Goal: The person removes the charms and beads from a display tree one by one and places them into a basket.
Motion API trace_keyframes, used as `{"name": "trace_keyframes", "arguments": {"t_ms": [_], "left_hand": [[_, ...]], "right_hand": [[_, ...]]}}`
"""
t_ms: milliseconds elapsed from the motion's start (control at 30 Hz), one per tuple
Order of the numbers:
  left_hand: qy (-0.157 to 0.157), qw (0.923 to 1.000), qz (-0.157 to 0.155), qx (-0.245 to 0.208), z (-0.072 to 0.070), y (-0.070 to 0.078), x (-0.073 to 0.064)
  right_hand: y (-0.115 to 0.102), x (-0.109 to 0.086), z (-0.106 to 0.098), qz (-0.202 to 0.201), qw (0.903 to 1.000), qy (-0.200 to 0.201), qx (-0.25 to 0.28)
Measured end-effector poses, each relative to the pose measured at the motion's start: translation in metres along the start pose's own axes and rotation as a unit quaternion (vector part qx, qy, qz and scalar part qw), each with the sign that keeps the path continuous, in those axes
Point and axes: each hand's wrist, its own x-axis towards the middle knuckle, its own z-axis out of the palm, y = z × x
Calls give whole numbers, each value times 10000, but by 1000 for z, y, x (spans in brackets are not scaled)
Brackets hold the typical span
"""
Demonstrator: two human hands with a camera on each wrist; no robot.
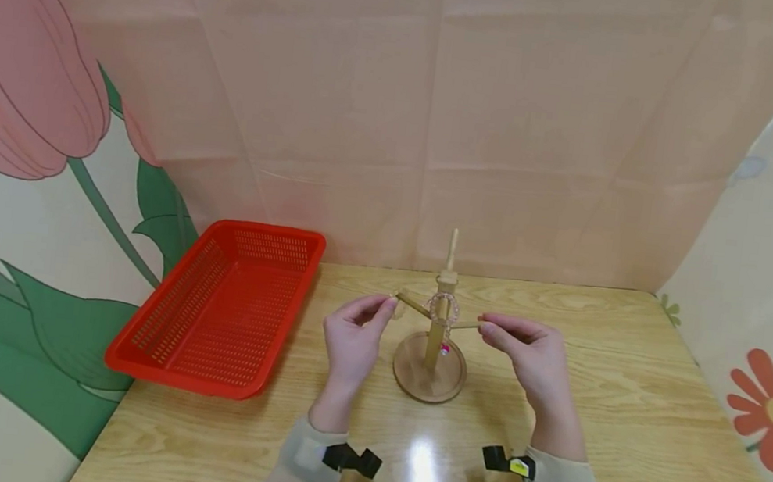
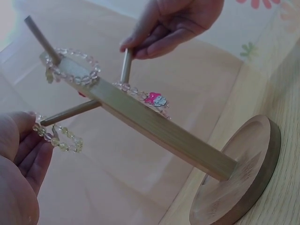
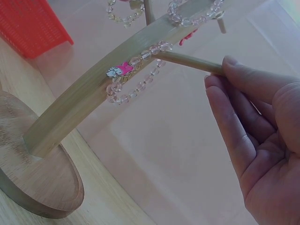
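Observation:
A wooden bracelet stand with a round base stands upright on the table. My left hand pinches a yellowish clear bead bracelet between thumb and fingers, right at the tip of the stand's left peg. With my right hand I pinch the outer end of the opposite peg. On that peg, close to the post, hangs a pale pink bead bracelet with a pink-and-white character charm. Another clear pinkish bracelet loops around a peg near the top.
A red plastic basket with perforated walls sits to the left on the wood-grain table. Behind the table hangs a pinkish cloth backdrop. Flower-printed panels stand along the sides.

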Motion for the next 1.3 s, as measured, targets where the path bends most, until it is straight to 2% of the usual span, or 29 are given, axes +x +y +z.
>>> {"name": "trace_keyframes", "arguments": {"t_ms": [433,933,1300], "left_hand": [[80,9999,-61,44,-4,3,3],[200,9997,-126,63,-7,1,4],[306,9987,-239,-331,-11,8,7]], "right_hand": [[0,0,0,91,10000,8,9],[-1,0,1,132,9999,34,8],[-4,0,4,133,9997,57,180]]}}
